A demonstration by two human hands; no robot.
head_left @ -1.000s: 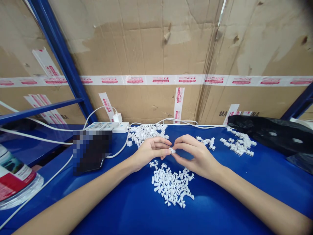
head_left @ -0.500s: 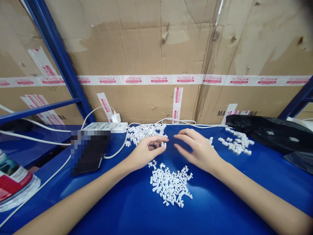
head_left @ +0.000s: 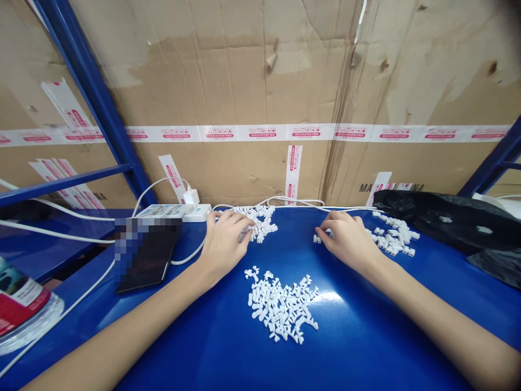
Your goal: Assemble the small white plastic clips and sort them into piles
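At the back left my left hand [head_left: 226, 241] reaches over a pile of small white plastic pieces [head_left: 262, 222]. Its fingers are bent but apart, with white pieces showing between thumb and forefinger; some fingertips are hidden. My right hand [head_left: 348, 239] is lowered to the table on the right, thumb and fingers closing together on a small square white plastic piece [head_left: 317, 238], partly covered by the fingers. Between the forearms and nearer to me lies a loose heap of slim white lever-like pieces [head_left: 280, 307].
More square white pieces [head_left: 396, 239] lie at the back right beside a black plastic bag [head_left: 443, 220]. On the left are a phone [head_left: 146, 258], a white power strip [head_left: 171, 210], cables and a clear bottle [head_left: 28, 304]. Cardboard [head_left: 228, 81] stands behind the blue table [head_left: 195, 347].
My left hand has moved left from the middle onto the back-left pile, away from the white piece seen at its fingertips. My right hand has moved right and down to the square pieces.
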